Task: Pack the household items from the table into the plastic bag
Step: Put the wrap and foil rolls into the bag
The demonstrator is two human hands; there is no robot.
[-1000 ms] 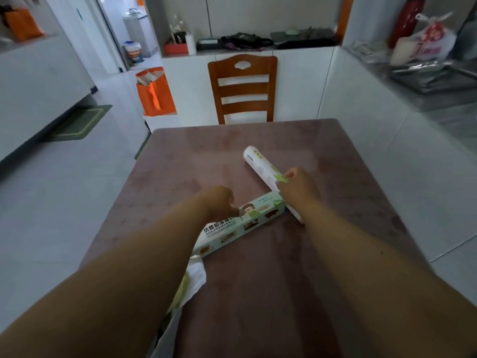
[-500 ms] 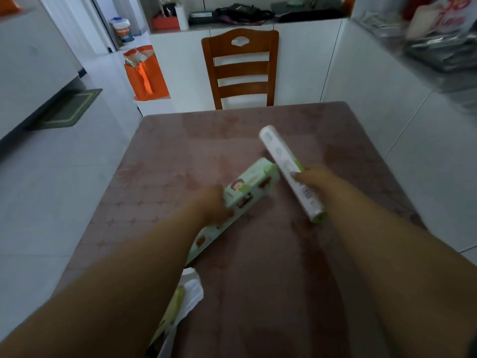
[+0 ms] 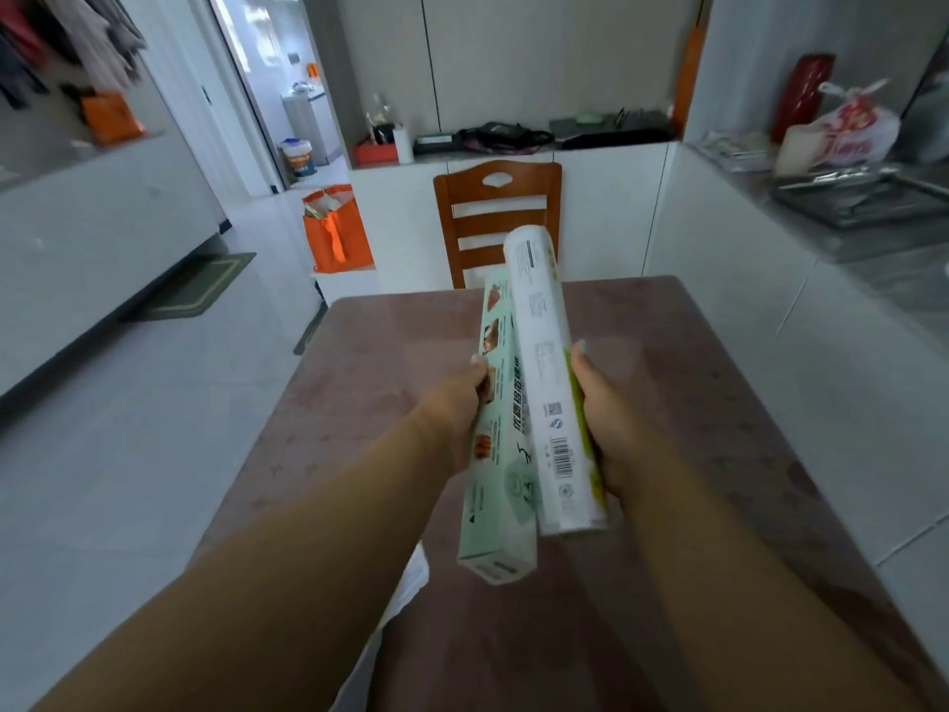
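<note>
Both hands are raised above the brown rectangular desk [image 3: 667, 382], each holding one long item, the two lying side by side and touching along their length. The left hand [image 3: 454, 411] grips a long pale-green cardboard box [image 3: 495, 485] printed with food pictures and dark lettering, its near end pointing toward the camera. The right hand [image 3: 598, 418] clasps a white plastic-wrapped roll [image 3: 544, 382] with a yellow-green stripe and a barcode; its far end reaches past the box's. A scrap of white plastic bag [image 3: 411, 578] shows under the left forearm at the desk's near edge. Behind the desk stands an orange-brown wooden chair [image 3: 495, 213], with an orange fabric bag [image 3: 336, 233] on the floor to its left.
</note>
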